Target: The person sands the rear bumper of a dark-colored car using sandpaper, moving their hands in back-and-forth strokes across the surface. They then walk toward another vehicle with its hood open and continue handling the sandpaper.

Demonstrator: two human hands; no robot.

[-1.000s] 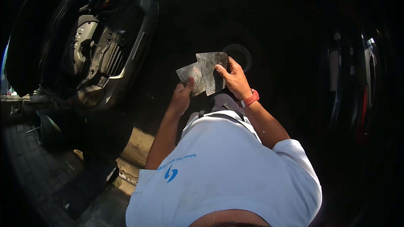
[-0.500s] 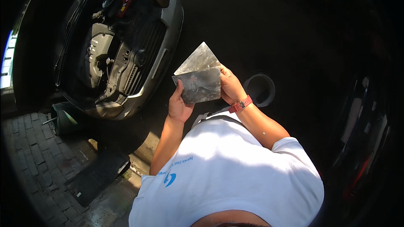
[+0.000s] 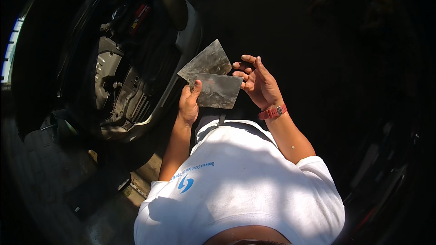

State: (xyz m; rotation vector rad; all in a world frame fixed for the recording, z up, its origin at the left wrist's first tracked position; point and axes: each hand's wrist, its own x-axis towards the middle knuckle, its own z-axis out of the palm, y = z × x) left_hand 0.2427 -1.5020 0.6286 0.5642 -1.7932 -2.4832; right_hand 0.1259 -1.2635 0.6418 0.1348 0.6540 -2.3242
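Note:
Two thin, flat grey plates, smudged and metal-looking, are held at waist height in front of my white shirt. The front plate (image 3: 220,91) lies nearly level, and the rear plate (image 3: 209,59) fans out behind it with a corner pointing away. My left hand (image 3: 187,104) is closed on their left side, thumb on the front plate and its other fingers hidden underneath. My right hand (image 3: 263,86), red watch (image 3: 273,111) on its wrist, is open beside the plates' right edge, fingers spread and slightly curled. Whether a fingertip touches the edge I cannot tell.
At the left stands a car (image 3: 188,36) with its engine bay (image 3: 109,59) exposed and a red object (image 3: 138,18) inside. A dark green container (image 3: 63,124) and a dark flat mat (image 3: 95,195) sit on the paving (image 3: 41,154). Deep shadow covers the right side.
My right hand has let go of the plates' right edge and opened, moving slightly right. The plates have tilted a little and spread further apart in my left hand. The scene looks darker.

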